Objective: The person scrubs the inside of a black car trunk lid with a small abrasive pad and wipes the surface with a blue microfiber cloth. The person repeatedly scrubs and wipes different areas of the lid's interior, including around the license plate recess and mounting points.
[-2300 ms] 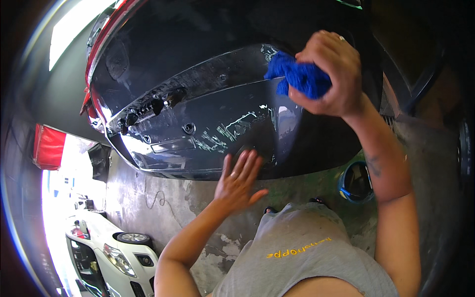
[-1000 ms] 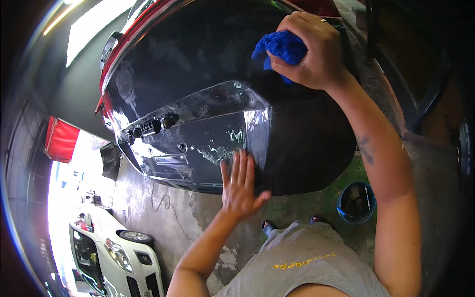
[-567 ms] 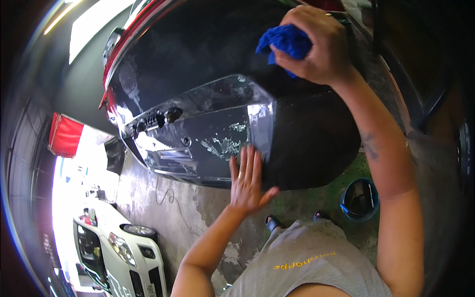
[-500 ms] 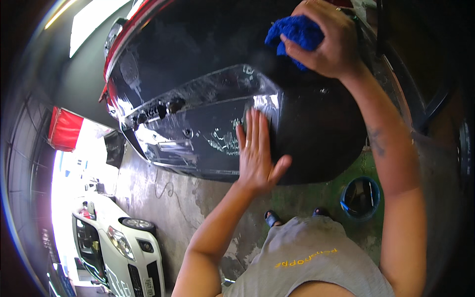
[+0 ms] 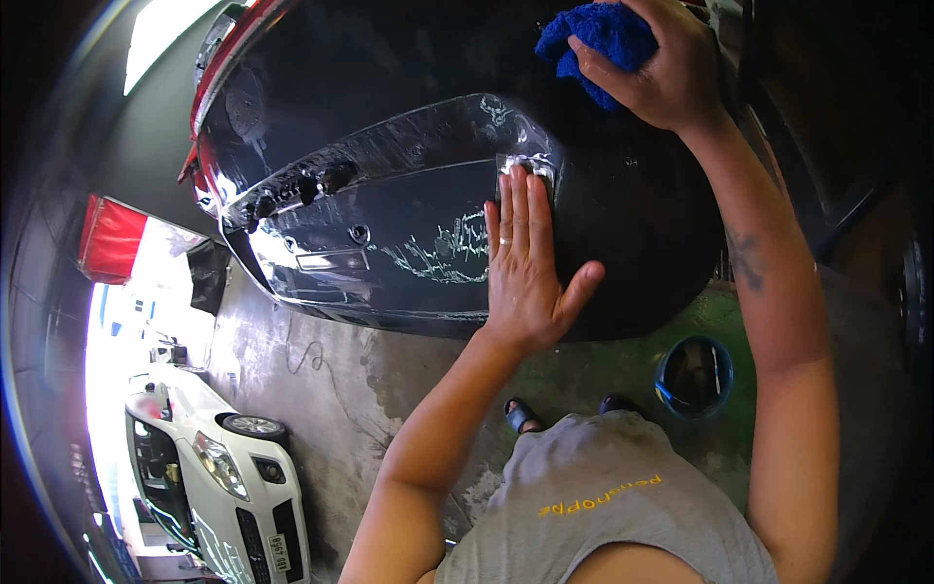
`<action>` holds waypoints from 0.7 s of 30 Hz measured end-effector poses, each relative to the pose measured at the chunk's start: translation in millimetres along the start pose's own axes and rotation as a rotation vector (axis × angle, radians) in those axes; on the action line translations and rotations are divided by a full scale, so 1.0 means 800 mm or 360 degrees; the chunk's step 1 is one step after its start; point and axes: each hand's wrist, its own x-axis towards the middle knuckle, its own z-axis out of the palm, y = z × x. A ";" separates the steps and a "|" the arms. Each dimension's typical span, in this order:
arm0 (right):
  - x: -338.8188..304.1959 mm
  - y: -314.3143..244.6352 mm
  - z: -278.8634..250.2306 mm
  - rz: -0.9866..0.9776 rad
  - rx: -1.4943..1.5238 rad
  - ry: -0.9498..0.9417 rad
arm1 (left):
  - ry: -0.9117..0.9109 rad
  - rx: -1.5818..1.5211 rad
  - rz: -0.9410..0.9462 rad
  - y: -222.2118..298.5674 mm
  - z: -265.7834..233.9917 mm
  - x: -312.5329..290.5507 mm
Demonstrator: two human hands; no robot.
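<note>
My left hand (image 5: pixel 527 277) lies flat on a dark car panel (image 5: pixel 418 209), fingers straight and thumb spread. Under its fingertips shows a small shiny grey patch (image 5: pixel 527 164) with straight edges, partly hidden; I cannot make out whether it is a thin sheet. Whitish streaks (image 5: pixel 438 255) mark the panel to the left of this hand. Further up and to the right, my right hand (image 5: pixel 671 63) is closed around a bunched blue cloth (image 5: pixel 603 49) at the dark surface there.
A round bucket (image 5: pixel 694 378) with dark contents stands on the floor to the right of my feet. A white car (image 5: pixel 219 477) is parked at lower left. A thin cord (image 5: pixel 309 358) lies on the concrete floor. Red trim (image 5: pixel 219 88) edges the panel's left side.
My left hand has slid up the panel, away from me, and the grey patch has moved with it. The right hand keeps its grip on the blue cloth. The whole view has shifted slightly.
</note>
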 end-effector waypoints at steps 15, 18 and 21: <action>0.010 0.044 0.033 -0.0691 0.0132 0.0332 | -0.0086 0.0334 -0.0004 -0.033 -0.006 -0.030; 0.009 0.047 0.031 -0.0644 0.0177 0.0261 | -0.0148 0.0619 0.0239 -0.098 0.006 -0.165; 0.008 0.039 0.015 -0.0677 0.0081 0.0140 | -0.0270 0.0667 0.0375 -0.136 -0.028 -0.203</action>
